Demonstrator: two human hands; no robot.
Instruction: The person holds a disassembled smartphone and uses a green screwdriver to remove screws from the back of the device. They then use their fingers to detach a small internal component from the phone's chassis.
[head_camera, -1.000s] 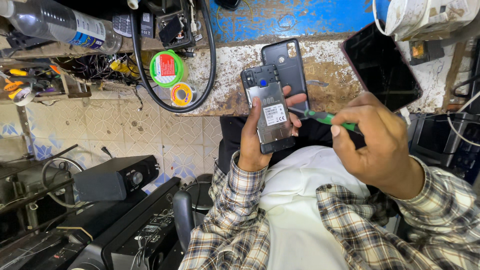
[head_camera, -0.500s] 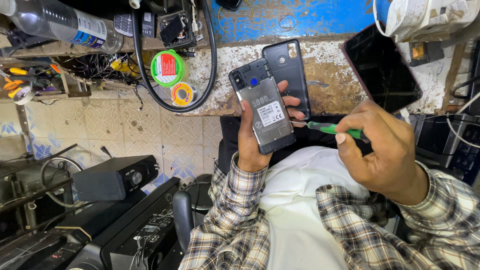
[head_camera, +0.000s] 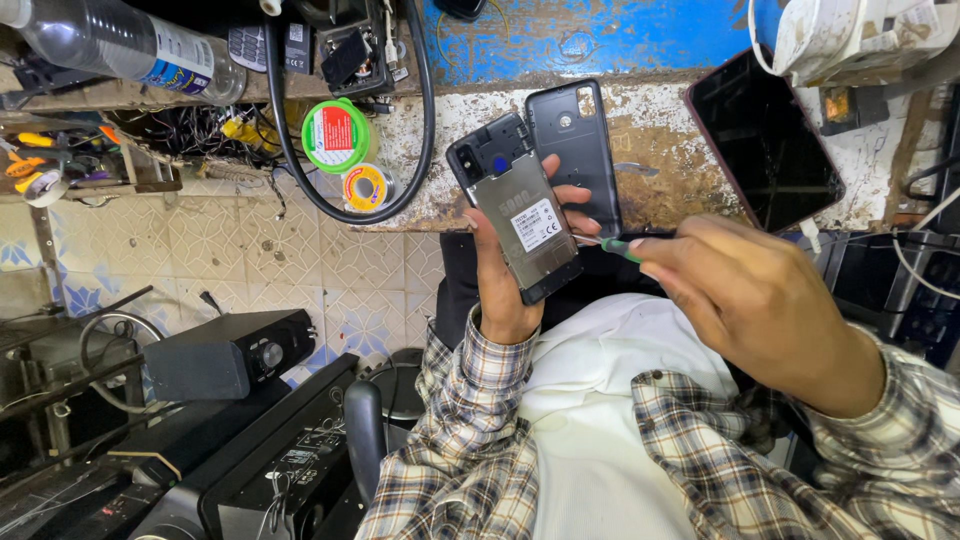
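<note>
An opened phone (head_camera: 520, 220), its back removed and a grey battery with a white label showing, is held upright in the left hand (head_camera: 505, 290), gripped from behind with fingertips wrapped over its right edge. The palm is hidden behind the phone. A green-handled screwdriver (head_camera: 615, 248) is pinched in the closed right hand (head_camera: 750, 300); most of the handle is covered by the fingers, and the tip, pointing at the phone's right edge, is too thin to make out. The loose back cover (head_camera: 578, 150) lies just behind on the worn bench (head_camera: 660, 170). A dark tablet (head_camera: 765, 140) rests to the right, partly overlapped by a white box cut off at the frame's top.
</note>
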